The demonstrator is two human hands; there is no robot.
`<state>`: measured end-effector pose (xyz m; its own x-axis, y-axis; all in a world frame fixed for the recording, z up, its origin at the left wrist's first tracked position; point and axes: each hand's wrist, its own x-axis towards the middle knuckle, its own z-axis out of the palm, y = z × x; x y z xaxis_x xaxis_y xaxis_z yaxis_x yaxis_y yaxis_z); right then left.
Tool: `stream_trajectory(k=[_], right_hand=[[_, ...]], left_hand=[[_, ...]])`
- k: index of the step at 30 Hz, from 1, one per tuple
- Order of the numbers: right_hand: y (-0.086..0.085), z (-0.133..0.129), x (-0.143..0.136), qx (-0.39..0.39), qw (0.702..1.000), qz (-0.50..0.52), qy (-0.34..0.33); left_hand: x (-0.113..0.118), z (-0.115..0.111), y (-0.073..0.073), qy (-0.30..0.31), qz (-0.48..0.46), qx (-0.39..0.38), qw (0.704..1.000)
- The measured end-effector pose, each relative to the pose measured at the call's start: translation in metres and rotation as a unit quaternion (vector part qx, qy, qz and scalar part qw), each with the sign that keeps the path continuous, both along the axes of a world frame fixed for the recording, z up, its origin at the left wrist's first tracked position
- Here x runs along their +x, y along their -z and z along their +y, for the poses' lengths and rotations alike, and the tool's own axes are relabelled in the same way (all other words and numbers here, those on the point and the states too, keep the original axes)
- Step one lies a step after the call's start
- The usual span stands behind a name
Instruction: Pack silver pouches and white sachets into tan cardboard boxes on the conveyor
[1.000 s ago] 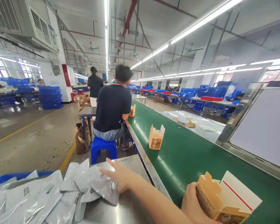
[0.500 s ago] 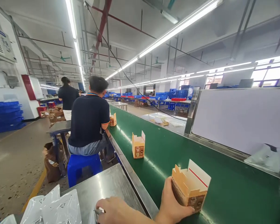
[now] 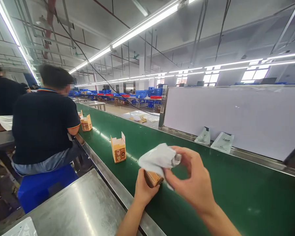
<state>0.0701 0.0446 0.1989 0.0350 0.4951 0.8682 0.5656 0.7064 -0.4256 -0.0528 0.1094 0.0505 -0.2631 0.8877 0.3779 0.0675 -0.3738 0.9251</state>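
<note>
My left hand (image 3: 144, 191) is wrapped round a small printed cardboard box (image 3: 153, 178) over the green conveyor belt (image 3: 186, 200). The packet hides most of this box. My right hand (image 3: 194, 177) pinches a crumpled white plastic packet (image 3: 157, 157) between thumb and fingers, directly above the box and overlapping it. Beyond my hands, an open-topped brown box (image 3: 119, 154) stands upright on the belt with its flaps raised. Farther along stands another open box (image 3: 86, 123), close to a seated person's elbow.
A person (image 3: 45, 121) in a dark shirt sits on a blue stool (image 3: 46, 185) at the left. A metal table (image 3: 64, 203) adjoins the belt, with white packets (image 3: 21, 227) at its near corner. Two clear bags (image 3: 222, 142) lean against the white panel (image 3: 236, 114).
The view has turned right. My right hand has moved from the metal table to above the belt, carrying the white packet over the box. My left hand still holds the box, now more hidden.
</note>
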Motion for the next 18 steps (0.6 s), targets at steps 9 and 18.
stream_trajectory(k=[9, 18], right_hand=[[0.046, 0.022, 0.047, 0.112, 0.891, -0.423, 0.119], [0.092, 0.041, 0.051, -0.1, 0.93, -0.338, -0.103]], left_hand=[[-0.004, 0.002, 0.012, 0.049, 0.193, 0.055, 0.978], [0.011, -0.001, 0.026, 0.097, 0.246, 0.128, 0.956]])
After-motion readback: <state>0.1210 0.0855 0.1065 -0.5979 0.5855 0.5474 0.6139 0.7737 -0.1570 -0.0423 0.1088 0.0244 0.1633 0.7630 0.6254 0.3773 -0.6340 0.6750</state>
